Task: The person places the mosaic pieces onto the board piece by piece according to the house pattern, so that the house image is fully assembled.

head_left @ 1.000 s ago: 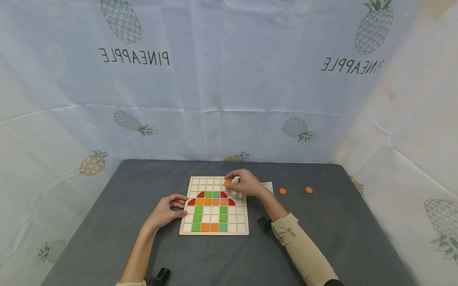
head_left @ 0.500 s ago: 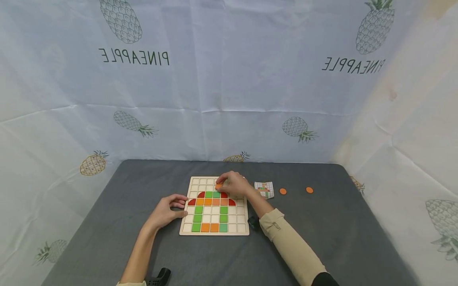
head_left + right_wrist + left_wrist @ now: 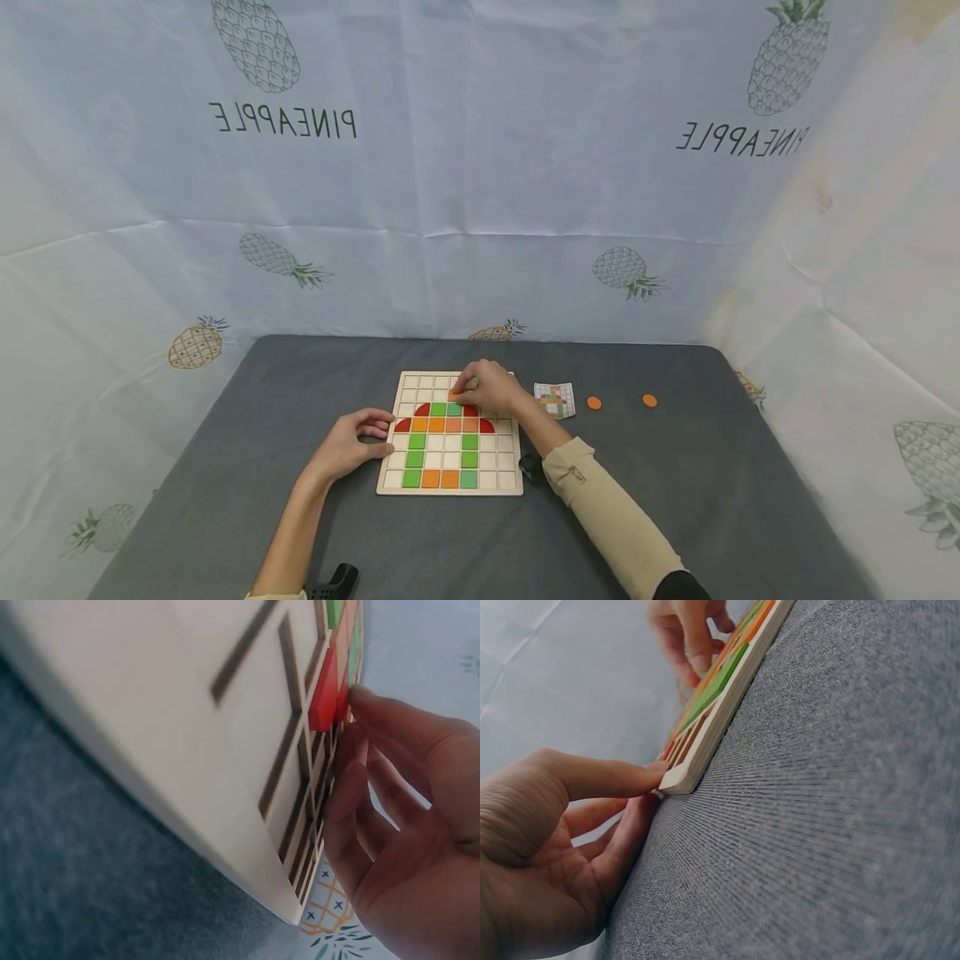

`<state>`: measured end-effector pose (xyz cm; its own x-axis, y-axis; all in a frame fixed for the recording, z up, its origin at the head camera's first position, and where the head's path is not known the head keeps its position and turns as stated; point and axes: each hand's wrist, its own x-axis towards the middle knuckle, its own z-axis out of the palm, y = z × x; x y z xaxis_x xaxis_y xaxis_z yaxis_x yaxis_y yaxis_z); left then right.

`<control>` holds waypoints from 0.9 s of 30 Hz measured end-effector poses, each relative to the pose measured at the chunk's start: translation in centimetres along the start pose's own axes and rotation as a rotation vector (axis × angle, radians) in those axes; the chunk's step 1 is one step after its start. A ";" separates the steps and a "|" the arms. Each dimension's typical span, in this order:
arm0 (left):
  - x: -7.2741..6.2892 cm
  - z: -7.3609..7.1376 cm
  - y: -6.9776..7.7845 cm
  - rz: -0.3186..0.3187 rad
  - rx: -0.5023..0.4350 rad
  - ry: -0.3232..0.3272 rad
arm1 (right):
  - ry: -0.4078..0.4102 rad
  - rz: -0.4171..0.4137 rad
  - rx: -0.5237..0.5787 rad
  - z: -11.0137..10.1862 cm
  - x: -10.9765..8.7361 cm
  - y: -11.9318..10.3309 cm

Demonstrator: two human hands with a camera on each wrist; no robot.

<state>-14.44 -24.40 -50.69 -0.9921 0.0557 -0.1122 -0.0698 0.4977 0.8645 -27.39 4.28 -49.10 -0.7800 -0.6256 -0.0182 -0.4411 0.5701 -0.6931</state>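
Observation:
A wooden grid board (image 3: 497, 481) lies on the table with green, orange and red tiles set in its cells. My right hand (image 3: 491, 389) is over its upper part, thumb and fingers pinching a small orange tile (image 3: 454, 396) just above the upper green tiles (image 3: 446, 409); the fingers hide part of the tile. In the right wrist view, the right hand (image 3: 412, 780) is close to the board's surface beside a red tile (image 3: 324, 694). My left hand (image 3: 351, 440) rests against the board's left edge, thumb and fingers spread apart along it. In the left wrist view, the left thumb (image 3: 622, 778) touches the board's edge.
Right of the board lies a small pattern card (image 3: 564, 402). Beyond it are two round orange pieces, one nearer (image 3: 594, 403) and one farther right (image 3: 649, 401). A grey cloth (image 3: 315, 375) covers the table, with a pineapple-print curtain (image 3: 480, 167) behind.
My right hand has moved left across the upper board with the orange tile, lowering it toward the cells above the green tiles. The pattern card has come into fuller view. My left hand stays put.

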 end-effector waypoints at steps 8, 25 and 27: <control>0.0 0.2 -0.2 -0.004 0.002 0.002 | -0.048 -0.022 -0.027 -0.9 -1.1 0.0; 0.1 0.1 -0.2 0.005 0.003 0.003 | 0.060 -0.019 0.039 -7.3 -6.6 1.9; 0.0 0.1 -0.1 0.008 0.000 -0.001 | 0.070 0.001 0.049 -8.1 -7.4 2.4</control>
<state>-14.46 -24.41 -50.86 -0.9926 0.0602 -0.1056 -0.0620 0.4971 0.8655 -26.26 14.63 -44.79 -0.8102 -0.5853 0.0305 -0.4193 0.5425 -0.7279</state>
